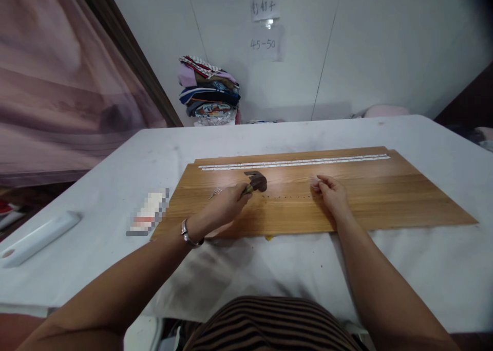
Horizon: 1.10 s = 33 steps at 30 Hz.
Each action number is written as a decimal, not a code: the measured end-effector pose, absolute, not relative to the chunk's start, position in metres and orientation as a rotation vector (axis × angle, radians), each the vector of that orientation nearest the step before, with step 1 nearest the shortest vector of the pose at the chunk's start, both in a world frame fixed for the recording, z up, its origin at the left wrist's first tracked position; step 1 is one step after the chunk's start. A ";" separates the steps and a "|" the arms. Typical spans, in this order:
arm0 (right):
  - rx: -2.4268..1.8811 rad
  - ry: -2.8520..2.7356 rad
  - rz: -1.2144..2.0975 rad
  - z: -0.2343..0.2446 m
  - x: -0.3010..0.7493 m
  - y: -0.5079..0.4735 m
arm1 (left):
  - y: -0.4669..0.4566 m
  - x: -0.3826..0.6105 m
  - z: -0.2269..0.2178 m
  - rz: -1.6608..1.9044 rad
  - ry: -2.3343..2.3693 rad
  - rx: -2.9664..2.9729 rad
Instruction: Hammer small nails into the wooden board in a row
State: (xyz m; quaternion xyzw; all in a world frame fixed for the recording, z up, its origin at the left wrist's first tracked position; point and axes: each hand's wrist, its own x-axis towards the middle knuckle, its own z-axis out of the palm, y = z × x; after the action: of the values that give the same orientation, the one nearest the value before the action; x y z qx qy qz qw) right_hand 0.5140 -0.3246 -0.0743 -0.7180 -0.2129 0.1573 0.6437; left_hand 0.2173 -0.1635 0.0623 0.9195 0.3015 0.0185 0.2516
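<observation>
Holding a hammer [259,181] in left grip [228,205], something small [315,184] in right grip [333,192]

1. A wide white counter [154,155] carries everything; its pale surface shows faint creases and soft shadows toward the near side.
2. A long wood-grain board [408,197] lies flat across the middle, its length running left to right, with a stepped far edge.
3. Just beside the board's left end lies a flat oblong item [148,211], pixelated beyond recognition.
4. Farther left, near the counter's edge, rests a long white plastic piece [42,239] with an oval opening at its near end.
5. A small yellow scrap [269,238] shows at the board's near edge.
</observation>
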 end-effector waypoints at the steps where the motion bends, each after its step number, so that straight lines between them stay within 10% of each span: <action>1: -1.637 -0.491 0.361 -0.075 0.514 -0.325 | -0.163 0.217 0.061 0.049 0.804 2.507; 33: -1.611 -0.456 0.375 -0.072 0.513 -0.325 | -0.165 0.216 0.054 0.092 0.755 2.520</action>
State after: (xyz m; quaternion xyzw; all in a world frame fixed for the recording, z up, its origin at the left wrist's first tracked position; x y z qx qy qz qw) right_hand 0.5132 -0.3246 -0.0716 -0.7104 -0.2009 0.1653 0.6539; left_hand 0.2165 -0.1647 0.0536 0.9265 0.2776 0.0338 0.2517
